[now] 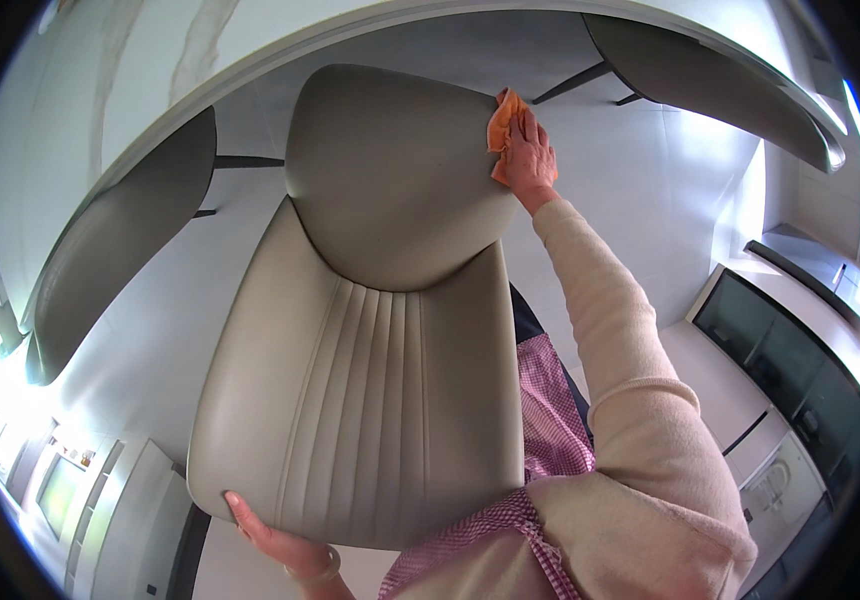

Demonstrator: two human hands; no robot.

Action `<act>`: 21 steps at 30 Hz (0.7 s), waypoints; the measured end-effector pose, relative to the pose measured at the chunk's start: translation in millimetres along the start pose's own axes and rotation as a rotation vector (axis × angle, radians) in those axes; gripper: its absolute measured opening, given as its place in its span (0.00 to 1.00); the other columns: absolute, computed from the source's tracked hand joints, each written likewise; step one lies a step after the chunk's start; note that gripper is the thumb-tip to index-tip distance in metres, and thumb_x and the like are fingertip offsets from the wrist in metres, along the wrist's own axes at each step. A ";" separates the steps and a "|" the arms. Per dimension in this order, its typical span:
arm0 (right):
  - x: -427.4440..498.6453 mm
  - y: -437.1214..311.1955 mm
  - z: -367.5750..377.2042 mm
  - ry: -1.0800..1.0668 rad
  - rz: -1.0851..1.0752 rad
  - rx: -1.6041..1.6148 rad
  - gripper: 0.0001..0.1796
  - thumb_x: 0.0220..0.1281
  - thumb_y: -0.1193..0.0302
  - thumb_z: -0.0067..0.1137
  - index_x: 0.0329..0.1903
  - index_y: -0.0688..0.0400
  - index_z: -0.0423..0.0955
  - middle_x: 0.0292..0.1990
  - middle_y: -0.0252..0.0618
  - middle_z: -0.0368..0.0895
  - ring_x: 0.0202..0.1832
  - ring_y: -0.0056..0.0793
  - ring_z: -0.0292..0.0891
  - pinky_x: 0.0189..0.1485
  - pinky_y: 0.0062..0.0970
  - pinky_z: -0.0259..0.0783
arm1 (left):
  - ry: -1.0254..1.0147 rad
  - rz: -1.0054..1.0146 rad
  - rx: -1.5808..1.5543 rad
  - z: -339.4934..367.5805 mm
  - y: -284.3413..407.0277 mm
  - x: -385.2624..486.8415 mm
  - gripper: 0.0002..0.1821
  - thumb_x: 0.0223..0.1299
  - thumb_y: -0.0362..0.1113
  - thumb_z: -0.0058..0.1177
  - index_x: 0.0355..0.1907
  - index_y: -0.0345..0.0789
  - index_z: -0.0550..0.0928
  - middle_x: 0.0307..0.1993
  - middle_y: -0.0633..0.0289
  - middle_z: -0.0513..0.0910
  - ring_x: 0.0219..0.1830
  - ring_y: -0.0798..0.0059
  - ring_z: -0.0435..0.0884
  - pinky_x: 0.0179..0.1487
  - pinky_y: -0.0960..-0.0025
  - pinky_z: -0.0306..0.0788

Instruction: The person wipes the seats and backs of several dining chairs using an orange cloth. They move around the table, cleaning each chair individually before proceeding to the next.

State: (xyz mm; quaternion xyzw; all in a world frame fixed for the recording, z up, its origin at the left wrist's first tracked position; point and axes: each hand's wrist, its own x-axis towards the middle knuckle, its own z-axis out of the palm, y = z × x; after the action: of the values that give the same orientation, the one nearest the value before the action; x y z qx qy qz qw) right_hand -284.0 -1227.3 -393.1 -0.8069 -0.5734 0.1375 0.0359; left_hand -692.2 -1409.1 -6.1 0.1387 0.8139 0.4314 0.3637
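Observation:
An upholstered dining chair stands before me, in smooth grey-beige leather-like material. Its rounded seat [400, 172] is at the far side, and its backrest [370, 390], with vertical stitched channels, is closer to my body. My right hand [533, 161] presses an orange cloth [505, 120] against the right edge of the seat. Part of the cloth sticks out past the fingers and below the palm. At the backrest's top edge, lower left, my left hand [272, 536] holds on with the thumb on the front face. Its other fingers are mostly hidden behind the edge.
A marble-patterned tabletop [137, 75] curves around the far side. Two similar chairs stand partly under it, a left chair [130, 240] and a right chair [715, 82]. Pale floor [617, 180] surrounds the chair legs. Cabinets with dark glass fronts [782, 352] are at the right.

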 end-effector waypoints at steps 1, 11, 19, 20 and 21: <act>-4.5 3.0 2.7 -0.006 -0.007 -0.002 0.32 0.69 0.70 0.52 0.75 0.51 0.61 0.76 0.34 0.55 0.73 0.45 0.58 0.66 0.45 0.66 | -0.007 -0.018 -0.016 0.0 -0.4 1.3 0.34 0.78 0.56 0.39 0.73 0.31 0.66 0.69 0.59 0.70 0.67 0.66 0.71 0.67 0.61 0.67; -9.3 8.3 0.9 -0.017 -0.066 -0.033 0.31 0.66 0.71 0.54 0.72 0.52 0.64 0.77 0.36 0.53 0.69 0.45 0.63 0.61 0.46 0.70 | -0.031 -0.026 -0.010 4.3 2.7 -0.5 0.34 0.77 0.56 0.40 0.73 0.32 0.67 0.68 0.58 0.71 0.67 0.64 0.72 0.66 0.60 0.68; -1.2 6.3 0.8 -0.029 -0.062 -0.049 0.35 0.61 0.72 0.58 0.72 0.52 0.64 0.76 0.37 0.53 0.67 0.45 0.65 0.60 0.47 0.72 | 0.015 -0.004 0.078 -3.9 -1.6 0.9 0.35 0.77 0.57 0.39 0.72 0.31 0.67 0.70 0.58 0.69 0.67 0.64 0.71 0.67 0.59 0.67; -6.7 8.3 0.4 -0.037 -0.075 -0.045 0.35 0.61 0.73 0.58 0.72 0.52 0.64 0.76 0.37 0.53 0.67 0.45 0.65 0.60 0.47 0.71 | 0.013 -0.013 0.048 -2.0 -1.1 0.4 0.34 0.78 0.56 0.37 0.72 0.30 0.67 0.69 0.56 0.70 0.66 0.63 0.72 0.66 0.59 0.68; -14.5 9.8 -0.2 -0.051 -0.086 -0.045 0.35 0.61 0.73 0.59 0.72 0.52 0.64 0.76 0.37 0.53 0.67 0.45 0.65 0.60 0.47 0.71 | 0.011 -0.029 0.022 10.1 6.6 -3.6 0.34 0.78 0.55 0.36 0.72 0.29 0.67 0.68 0.55 0.71 0.65 0.63 0.73 0.66 0.59 0.68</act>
State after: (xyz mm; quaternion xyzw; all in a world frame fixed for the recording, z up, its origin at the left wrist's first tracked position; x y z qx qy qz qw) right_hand -279.4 -1244.2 -392.4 -0.7784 -0.6112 0.1432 0.0092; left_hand -683.1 -1401.1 -2.8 0.1286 0.8224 0.4178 0.3640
